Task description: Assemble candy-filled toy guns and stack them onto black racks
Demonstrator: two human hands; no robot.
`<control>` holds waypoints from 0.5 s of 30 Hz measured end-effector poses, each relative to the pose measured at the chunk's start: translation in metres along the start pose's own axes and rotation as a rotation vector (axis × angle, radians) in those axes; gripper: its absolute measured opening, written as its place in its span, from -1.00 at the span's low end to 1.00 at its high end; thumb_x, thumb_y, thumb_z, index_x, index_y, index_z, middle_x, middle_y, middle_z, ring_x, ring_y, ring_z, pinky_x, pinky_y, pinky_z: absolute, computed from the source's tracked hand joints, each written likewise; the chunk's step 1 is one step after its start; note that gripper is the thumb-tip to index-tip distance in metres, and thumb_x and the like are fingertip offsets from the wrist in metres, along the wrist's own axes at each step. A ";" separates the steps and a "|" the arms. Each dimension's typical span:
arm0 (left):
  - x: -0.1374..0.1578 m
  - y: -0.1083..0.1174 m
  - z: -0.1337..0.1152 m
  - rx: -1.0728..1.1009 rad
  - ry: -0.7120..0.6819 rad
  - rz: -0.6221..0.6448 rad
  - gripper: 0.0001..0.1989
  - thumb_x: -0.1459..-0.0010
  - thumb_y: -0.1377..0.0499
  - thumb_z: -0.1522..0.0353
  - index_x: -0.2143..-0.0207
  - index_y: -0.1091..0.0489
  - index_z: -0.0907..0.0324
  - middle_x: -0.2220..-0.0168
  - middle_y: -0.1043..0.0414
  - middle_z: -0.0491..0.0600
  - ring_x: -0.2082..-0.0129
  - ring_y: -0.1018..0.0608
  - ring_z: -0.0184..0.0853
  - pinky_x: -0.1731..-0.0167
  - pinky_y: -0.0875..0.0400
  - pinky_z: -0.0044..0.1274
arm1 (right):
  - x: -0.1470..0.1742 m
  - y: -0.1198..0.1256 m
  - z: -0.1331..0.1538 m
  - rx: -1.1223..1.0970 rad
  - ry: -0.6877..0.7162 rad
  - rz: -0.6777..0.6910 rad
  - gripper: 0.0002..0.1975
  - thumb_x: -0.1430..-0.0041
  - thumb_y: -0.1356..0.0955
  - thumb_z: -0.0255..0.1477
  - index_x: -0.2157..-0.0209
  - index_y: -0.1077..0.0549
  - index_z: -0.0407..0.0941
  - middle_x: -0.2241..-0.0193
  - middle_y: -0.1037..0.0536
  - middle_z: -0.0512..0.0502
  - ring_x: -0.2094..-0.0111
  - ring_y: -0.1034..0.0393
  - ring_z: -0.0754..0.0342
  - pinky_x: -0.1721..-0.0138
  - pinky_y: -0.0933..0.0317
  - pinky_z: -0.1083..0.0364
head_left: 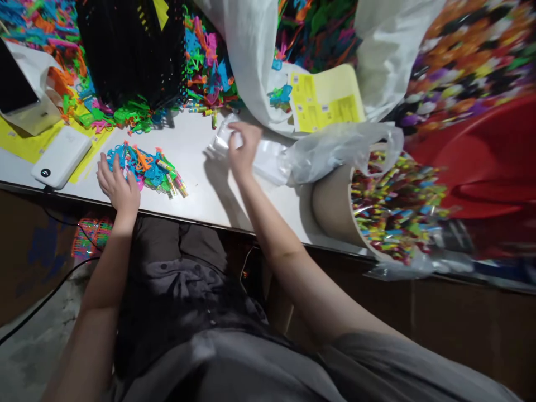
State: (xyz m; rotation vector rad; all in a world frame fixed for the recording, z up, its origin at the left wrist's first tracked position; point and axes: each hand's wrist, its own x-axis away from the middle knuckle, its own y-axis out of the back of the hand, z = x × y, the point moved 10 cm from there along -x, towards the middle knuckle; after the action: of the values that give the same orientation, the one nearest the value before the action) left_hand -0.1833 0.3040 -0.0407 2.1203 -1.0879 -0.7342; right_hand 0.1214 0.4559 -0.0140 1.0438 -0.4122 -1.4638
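Note:
On the white table, a small heap of colourful plastic toys [144, 164] in blue, orange, pink and green lies in front of me. Short striped tube-like pieces [178, 181] rest at its right side. My left hand [118, 183] lies over the heap's left edge, its fingers spread. To the right, my right hand [246, 144] is curled, with thumb and forefinger close together at a clear plastic bag [220, 137]. The exact grip is partly hidden by the fingers. More clear bags [270, 159] lie beneath and beside this hand.
A black basket [132, 50] stands at the back among loose toys. A white power bank [62, 156] lies left. On the right, a tan tub [335, 204] of striped pieces lies tilted, near a red container [494, 156]. Yellow label sheets [324, 109] lie behind.

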 end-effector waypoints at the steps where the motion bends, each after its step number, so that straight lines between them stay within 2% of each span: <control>1: 0.001 0.001 0.000 -0.006 -0.001 -0.005 -0.44 -0.24 0.13 0.14 -0.21 -0.10 0.22 -0.33 0.15 0.12 -0.34 0.11 -0.13 -0.29 0.30 -0.22 | -0.018 0.021 -0.032 0.072 -0.090 -0.058 -0.71 -0.25 -0.21 -0.49 0.01 -0.37 -0.18 -0.02 -0.38 -0.30 -0.09 -0.16 0.00 -0.13 0.08 -0.14; 3: 0.001 0.001 0.002 -0.011 0.001 -0.019 -0.45 -0.24 0.12 0.15 -0.21 -0.10 0.21 -0.33 0.14 0.11 -0.34 0.11 -0.13 -0.28 0.30 -0.21 | -0.051 0.056 -0.091 0.262 -0.268 -0.117 -0.57 -0.14 -0.31 -0.57 -0.07 -0.29 -0.31 -0.06 -0.33 -0.39 -0.09 -0.14 0.02 -0.10 0.09 -0.10; 4: 0.000 0.002 0.004 -0.006 0.004 -0.030 -0.45 -0.24 0.11 0.15 -0.21 -0.10 0.20 -0.33 0.13 0.11 -0.34 0.11 -0.14 -0.28 0.30 -0.21 | -0.068 0.066 -0.110 0.343 -0.289 -0.095 -0.51 -0.11 -0.33 -0.57 -0.10 -0.25 -0.33 -0.12 -0.25 -0.42 -0.13 -0.09 0.02 -0.08 0.09 -0.10; 5: 0.000 0.003 0.005 0.004 0.007 -0.044 -0.45 -0.23 0.09 0.15 -0.20 -0.12 0.20 -0.33 0.12 0.10 -0.33 0.11 -0.14 -0.28 0.30 -0.21 | -0.083 0.070 -0.125 0.401 -0.285 -0.044 -0.55 -0.12 -0.31 -0.55 -0.06 -0.27 -0.36 -0.16 -0.18 -0.45 -0.16 -0.05 0.04 -0.04 0.09 -0.10; 7: 0.001 0.004 0.008 0.029 0.006 -0.071 -0.46 -0.22 0.07 0.15 -0.18 -0.15 0.19 -0.32 0.09 0.10 -0.33 0.08 -0.14 -0.28 0.30 -0.22 | -0.104 0.061 -0.141 0.444 -0.205 0.118 -0.64 -0.09 -0.29 -0.54 0.06 -0.37 -0.39 -0.20 -0.09 -0.51 -0.20 0.01 0.05 -0.01 0.09 -0.10; 10: 0.002 0.005 0.010 0.038 -0.003 -0.095 -0.47 -0.20 0.04 0.17 -0.17 -0.18 0.20 -0.30 0.05 0.11 -0.32 0.06 -0.14 -0.28 0.28 -0.22 | -0.112 0.037 -0.156 0.421 -0.185 0.291 -0.68 0.02 -0.31 -0.60 0.18 -0.44 -0.46 -0.12 -0.20 -0.61 -0.13 -0.15 0.02 0.04 0.05 -0.09; 12: 0.003 0.005 0.011 0.033 0.009 -0.104 -0.48 -0.19 0.03 0.19 -0.16 -0.19 0.20 -0.30 0.03 0.11 -0.32 0.06 -0.14 -0.28 0.28 -0.22 | -0.112 0.029 -0.163 0.435 -0.230 0.288 -0.66 0.04 -0.32 -0.61 0.19 -0.43 -0.52 -0.01 -0.33 -0.63 -0.02 -0.29 0.04 0.10 -0.01 -0.05; 15: 0.004 0.006 0.013 0.032 0.037 -0.115 -0.50 -0.17 0.00 0.22 -0.14 -0.21 0.20 -0.29 0.02 0.11 -0.32 0.05 -0.14 -0.28 0.28 -0.21 | -0.117 0.031 -0.166 0.461 -0.253 0.222 -0.64 0.00 -0.28 -0.57 0.21 -0.43 -0.58 0.11 -0.42 -0.61 0.05 -0.35 0.10 0.17 -0.03 0.01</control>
State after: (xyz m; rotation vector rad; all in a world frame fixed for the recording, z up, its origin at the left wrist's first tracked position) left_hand -0.1941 0.2939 -0.0453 2.2295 -0.9715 -0.7324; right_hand 0.2548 0.6105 -0.0367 1.1283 -1.0518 -1.3317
